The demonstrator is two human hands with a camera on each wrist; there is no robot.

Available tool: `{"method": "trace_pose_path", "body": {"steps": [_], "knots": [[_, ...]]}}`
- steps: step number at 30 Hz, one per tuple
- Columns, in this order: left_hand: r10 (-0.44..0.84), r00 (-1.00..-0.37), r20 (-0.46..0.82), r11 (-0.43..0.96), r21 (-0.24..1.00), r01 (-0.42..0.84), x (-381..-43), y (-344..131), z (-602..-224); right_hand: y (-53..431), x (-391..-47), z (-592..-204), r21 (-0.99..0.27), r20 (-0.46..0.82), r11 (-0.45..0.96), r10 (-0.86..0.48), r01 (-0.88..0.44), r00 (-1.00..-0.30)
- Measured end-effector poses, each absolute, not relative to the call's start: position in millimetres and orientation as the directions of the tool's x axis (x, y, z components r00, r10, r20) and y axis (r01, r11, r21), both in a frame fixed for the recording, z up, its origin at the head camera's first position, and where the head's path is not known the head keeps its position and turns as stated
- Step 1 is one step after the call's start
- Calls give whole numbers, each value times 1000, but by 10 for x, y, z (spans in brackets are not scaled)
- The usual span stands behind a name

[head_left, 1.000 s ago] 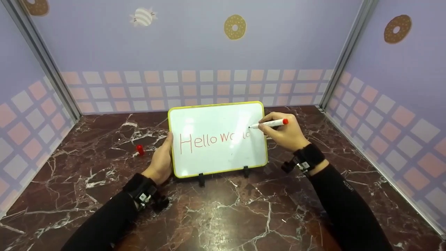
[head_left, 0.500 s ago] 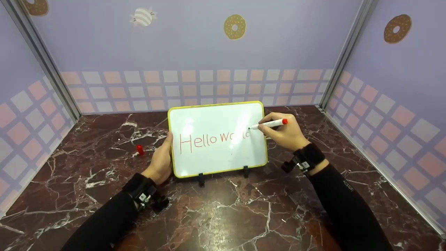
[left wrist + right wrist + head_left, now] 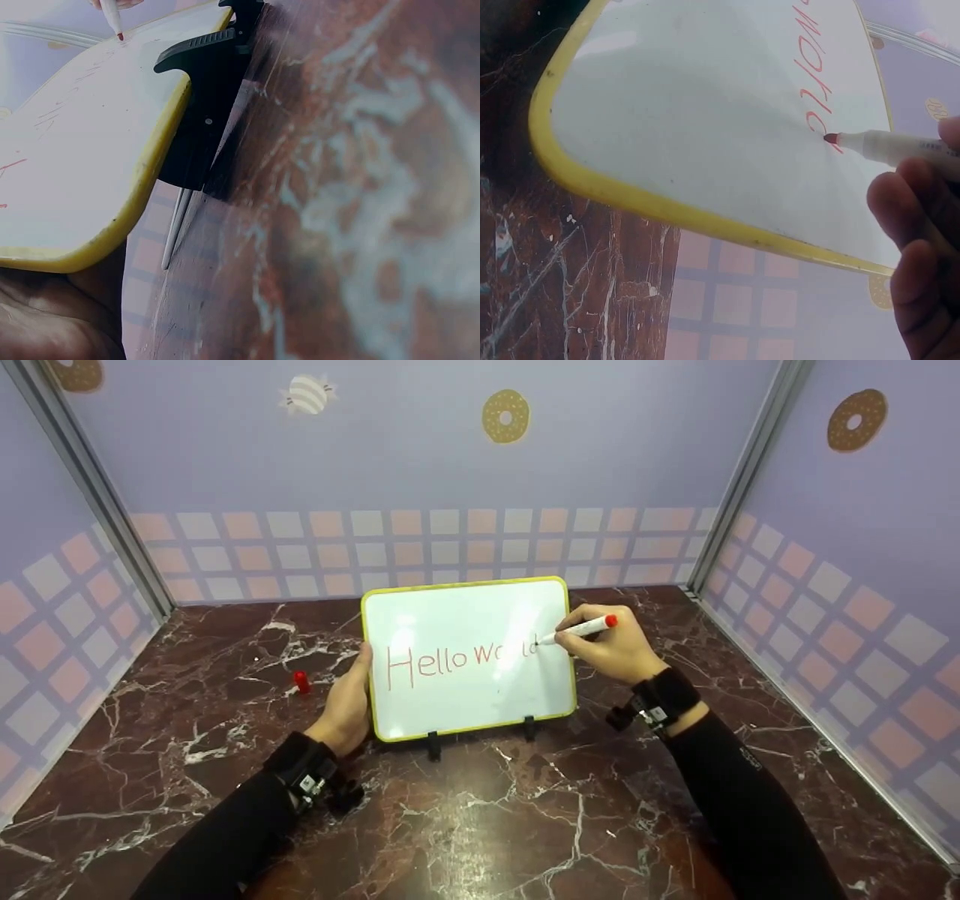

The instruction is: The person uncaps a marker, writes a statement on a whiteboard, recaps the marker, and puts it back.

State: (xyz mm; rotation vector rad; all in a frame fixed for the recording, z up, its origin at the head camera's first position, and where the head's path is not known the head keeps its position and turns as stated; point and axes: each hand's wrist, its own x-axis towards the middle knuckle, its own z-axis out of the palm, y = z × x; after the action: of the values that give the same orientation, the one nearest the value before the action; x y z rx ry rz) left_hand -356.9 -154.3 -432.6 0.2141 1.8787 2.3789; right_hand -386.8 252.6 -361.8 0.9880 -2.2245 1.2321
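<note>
A small whiteboard (image 3: pixel 465 701) with a yellow frame leans on a black stand (image 3: pixel 433 746), with "Hello World" in red across its middle. My left hand (image 3: pixel 346 709) holds the board's left edge, thumb along the frame and the other fingers hidden behind. From the right side, my right hand (image 3: pixel 611 645) pinches a white marker (image 3: pixel 589 627) with a red end. In the right wrist view the red marker tip (image 3: pixel 831 139) is at the upright stroke of the "d". The marker's red cap (image 3: pixel 301 682) lies on the table left of the left hand.
The brown marbled table (image 3: pixel 480 817) runs back to a lilac wall (image 3: pixel 405 457) with a checkered band. Side walls stand at left and right. A thin metal rod (image 3: pixel 176 229) extends behind the stand's black clip.
The marker tip has moved slightly down the board, and the "d" now shows its upright stroke. My left hand, the board and the cap have stayed in place.
</note>
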Motion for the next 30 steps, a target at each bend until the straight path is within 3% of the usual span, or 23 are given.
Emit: {"method": "trace_pose_path", "body": {"steps": [30], "knots": [[183, -982, 54, -225, 974, 11, -3569, -1555, -4329, 2561, -3849, -3582, -591, 557, 429, -396, -684, -730]]}}
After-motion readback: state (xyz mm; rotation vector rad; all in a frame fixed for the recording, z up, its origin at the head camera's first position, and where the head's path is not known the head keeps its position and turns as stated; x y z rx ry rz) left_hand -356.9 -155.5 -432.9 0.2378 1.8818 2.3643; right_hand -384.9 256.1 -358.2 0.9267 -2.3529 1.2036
